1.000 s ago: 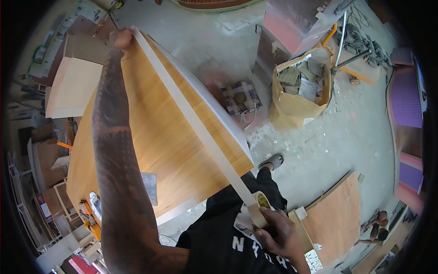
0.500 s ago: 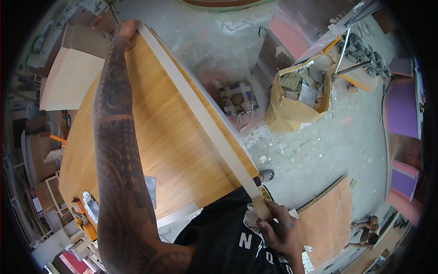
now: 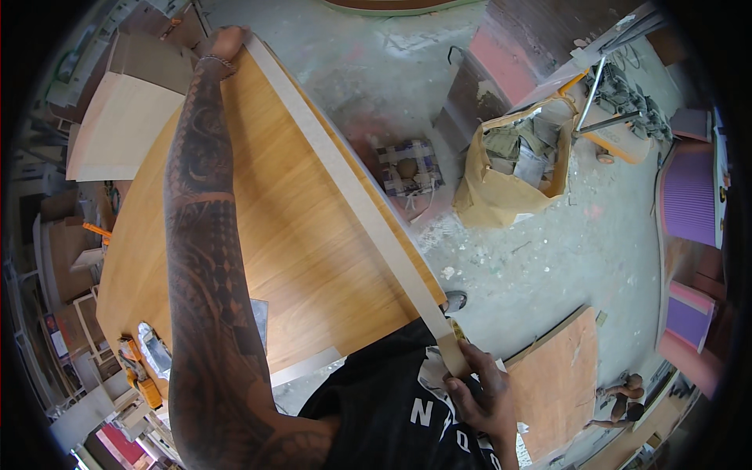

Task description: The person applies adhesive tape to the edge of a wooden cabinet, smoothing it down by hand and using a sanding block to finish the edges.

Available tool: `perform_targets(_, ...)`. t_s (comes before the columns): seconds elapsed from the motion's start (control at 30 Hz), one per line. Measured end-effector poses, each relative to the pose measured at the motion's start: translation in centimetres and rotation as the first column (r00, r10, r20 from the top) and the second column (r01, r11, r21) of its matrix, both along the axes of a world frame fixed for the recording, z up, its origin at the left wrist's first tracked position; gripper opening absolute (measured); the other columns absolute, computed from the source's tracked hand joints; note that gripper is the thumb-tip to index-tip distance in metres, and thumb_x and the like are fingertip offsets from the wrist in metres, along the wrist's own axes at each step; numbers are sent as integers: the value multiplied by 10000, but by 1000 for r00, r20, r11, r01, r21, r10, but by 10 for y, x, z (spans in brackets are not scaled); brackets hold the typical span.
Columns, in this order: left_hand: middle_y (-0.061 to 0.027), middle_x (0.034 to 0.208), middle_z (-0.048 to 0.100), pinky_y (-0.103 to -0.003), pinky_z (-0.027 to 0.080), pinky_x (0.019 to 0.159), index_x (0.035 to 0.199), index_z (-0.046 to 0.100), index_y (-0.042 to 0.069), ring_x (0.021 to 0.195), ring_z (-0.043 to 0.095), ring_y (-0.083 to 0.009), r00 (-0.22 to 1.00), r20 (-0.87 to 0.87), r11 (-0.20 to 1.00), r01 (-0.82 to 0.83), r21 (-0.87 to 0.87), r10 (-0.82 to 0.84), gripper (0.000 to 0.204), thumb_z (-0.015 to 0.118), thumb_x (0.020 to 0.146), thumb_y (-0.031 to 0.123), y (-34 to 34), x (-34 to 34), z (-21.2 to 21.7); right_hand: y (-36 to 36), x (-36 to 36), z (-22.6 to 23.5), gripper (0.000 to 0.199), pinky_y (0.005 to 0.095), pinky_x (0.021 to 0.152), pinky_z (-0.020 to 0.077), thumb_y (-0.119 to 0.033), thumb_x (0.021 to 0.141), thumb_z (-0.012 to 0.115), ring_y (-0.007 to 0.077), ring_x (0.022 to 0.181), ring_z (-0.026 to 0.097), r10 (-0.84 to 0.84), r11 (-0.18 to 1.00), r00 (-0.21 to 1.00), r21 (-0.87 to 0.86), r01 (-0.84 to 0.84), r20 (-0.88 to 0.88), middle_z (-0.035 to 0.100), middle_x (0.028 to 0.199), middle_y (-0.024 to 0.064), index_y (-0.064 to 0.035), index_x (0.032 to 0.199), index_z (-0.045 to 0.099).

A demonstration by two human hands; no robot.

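"So, how does the tape (image 3: pixel 345 184) look?"
"Pale, flat, ribbon-like, slanting across smooth, grained wood (image 3: pixel 298 243); right hand (image 3: pixel 482 392) clamped on its roll (image 3: pixel 453 359), left hand (image 3: pixel 229 41) (grip unclear) at the far end."

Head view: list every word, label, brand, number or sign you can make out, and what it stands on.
Black shirt: large white letters, partly lost in folds; lettering not copied here.
Orange tank at right: faint marking, too small to read.
White-and-grey packet on the wooden panel: any print is too small to read.
Tape strip: no lettering visible.
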State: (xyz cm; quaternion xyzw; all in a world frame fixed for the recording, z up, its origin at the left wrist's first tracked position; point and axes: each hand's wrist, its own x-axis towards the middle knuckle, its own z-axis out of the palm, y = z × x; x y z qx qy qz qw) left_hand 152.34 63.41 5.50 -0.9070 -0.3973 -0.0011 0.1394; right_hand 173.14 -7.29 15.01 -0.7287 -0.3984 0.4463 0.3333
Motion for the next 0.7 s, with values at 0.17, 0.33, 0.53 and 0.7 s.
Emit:
perform_targets(0.17, -256, 1056, 679, -457, 509, 898, 1045, 686, -22, 999, 664, -387, 998, -66, 1000, -15, 8, 16, 422, 418, 1015, 302, -2, 1, 1, 0, -1, 1, 531, 389, 786, 526, -99, 818, 740, 319, 904, 648, -2, 1000, 1000, 15, 3, -24, 687, 999, 200, -8, 1313, 573)
perform_targets(0.33, -258, 1020, 685, -462, 504, 898, 1011, 684, -34, 961, 665, -406, 984, 176, 1000, -24, -8, 25, 476, 384, 1038, 334, 5, -3, -10, 0, 0, 0, 560, 395, 812, 519, -110, 828, 729, 325, 920, 645, 33, 999, 999, -22, -33, 10, 687, 977, 206, -11, 1347, 544)
perform_targets(0.53, -269, 1010, 680, -462, 493, 895, 981, 678, -55, 983, 656, -403, 995, 95, 999, -40, 36, 36, 514, 348, 1047, 333, 18, -7, -18, 0, 0, -2, 563, 402, 825, 516, -124, 839, 722, 332, 940, 645, 26, 999, 999, -35, -27, -38, 685, 1008, 208, -15, 1358, 535)
perform_targets(0.7, -265, 1022, 681, -463, 494, 893, 973, 682, -49, 984, 659, -388, 981, 188, 999, -33, -18, 36, 520, 335, 1048, 331, 23, -8, -24, 0, -1, -2, 567, 404, 832, 516, -125, 839, 726, 334, 962, 645, 29, 999, 999, -28, -30, -32, 685, 1029, 205, -15, 1360, 532)
